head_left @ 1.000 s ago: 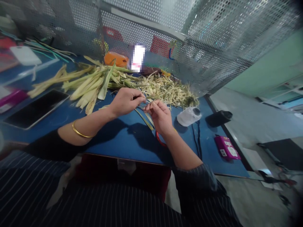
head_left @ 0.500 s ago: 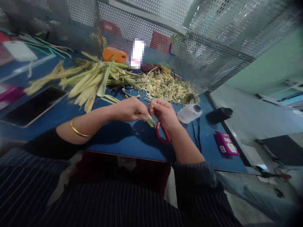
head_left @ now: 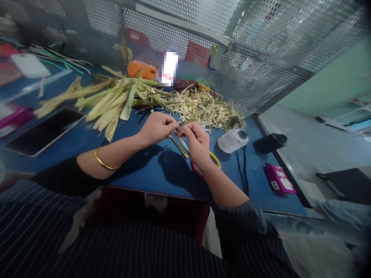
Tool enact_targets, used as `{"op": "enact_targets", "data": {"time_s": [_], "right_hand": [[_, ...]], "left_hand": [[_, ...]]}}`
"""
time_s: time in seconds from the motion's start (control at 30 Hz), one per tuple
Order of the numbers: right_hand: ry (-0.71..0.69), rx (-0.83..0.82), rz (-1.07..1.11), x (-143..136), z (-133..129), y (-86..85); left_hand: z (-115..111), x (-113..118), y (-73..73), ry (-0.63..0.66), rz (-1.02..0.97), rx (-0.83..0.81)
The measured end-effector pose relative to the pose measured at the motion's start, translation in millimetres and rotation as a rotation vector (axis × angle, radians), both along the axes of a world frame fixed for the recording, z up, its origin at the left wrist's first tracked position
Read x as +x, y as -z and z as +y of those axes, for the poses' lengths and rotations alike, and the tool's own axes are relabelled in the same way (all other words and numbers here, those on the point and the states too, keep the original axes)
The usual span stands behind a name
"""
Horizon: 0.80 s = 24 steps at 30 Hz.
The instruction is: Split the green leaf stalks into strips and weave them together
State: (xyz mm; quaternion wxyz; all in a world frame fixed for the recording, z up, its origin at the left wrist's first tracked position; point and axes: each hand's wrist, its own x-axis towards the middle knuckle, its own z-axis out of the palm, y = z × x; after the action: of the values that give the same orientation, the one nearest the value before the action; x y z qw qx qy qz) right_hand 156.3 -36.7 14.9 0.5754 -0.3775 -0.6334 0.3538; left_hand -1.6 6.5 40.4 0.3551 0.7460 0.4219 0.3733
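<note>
Above the blue table (head_left: pixel 174 179), my left hand (head_left: pixel 159 126) and my right hand (head_left: pixel 197 142) meet with fingertips pinched together. Whatever lies between those fingertips is too small to make out. Pale green husk strips (head_left: pixel 180 147) show just below the fingers. Under my right wrist lie ring-shaped handles, red and yellow, which look like scissors handles (head_left: pixel 215 159); their blades are hidden. Long corn husks (head_left: pixel 106 102) are heaped beyond my left hand. Behind my right hand spreads a pile of shredded husk (head_left: pixel 203 108).
A white thread cone (head_left: pixel 230 141), a black roll (head_left: pixel 269 143) and a purple packet (head_left: pixel 279 179) stand to the right. On the left lies a dark tablet-like device (head_left: pixel 45 131). An orange packet (head_left: pixel 142 70) and a perforated metal screen (head_left: pixel 179 31) are at the back.
My hands have turned and come fingertip to fingertip, my left hand shifting slightly left. The yellow handle, hidden before, now shows beside the red one. The whole view has shifted slightly.
</note>
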Motion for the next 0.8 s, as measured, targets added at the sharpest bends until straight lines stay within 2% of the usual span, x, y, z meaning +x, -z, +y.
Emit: {"op": "enact_targets", "data": {"time_s": [0.03, 0.1, 0.23, 0.33, 0.47, 0.57, 0.8], "right_hand": [[0.019, 0.02, -0.056, 0.5, -0.3, 0.0], [0.014, 0.003, -0.079, 2.6, 1.1, 0.0], [-0.074, -0.1, 0.113, 9.1, 7.1, -0.7], [-0.094, -0.132, 0.191, 12.0, 9.3, -1.7], [-0.135, -0.101, 0.219, 11.8, 8.2, -2.0], [-0.142, -0.06, 0.204, 11.2, 7.4, -1.2], [-0.069, -0.057, 0.094, 12.8, 7.8, -2.2]], "left_hand": [[0.3, 0.3, 1.4, -0.009, 0.018, -0.003], [0.5, 0.5, 2.7, 0.007, -0.029, -0.116], [2.2, -1.1, 1.5, 0.127, -0.224, -0.483], [5.5, -2.9, 1.1, 0.203, -0.325, -0.592], [8.0, -2.9, 2.0, 0.13, -0.439, -0.785], [7.2, -1.4, 1.8, 0.099, -0.454, -0.842], [4.4, -0.1, 0.5, 0.079, -0.478, -0.84]]}}
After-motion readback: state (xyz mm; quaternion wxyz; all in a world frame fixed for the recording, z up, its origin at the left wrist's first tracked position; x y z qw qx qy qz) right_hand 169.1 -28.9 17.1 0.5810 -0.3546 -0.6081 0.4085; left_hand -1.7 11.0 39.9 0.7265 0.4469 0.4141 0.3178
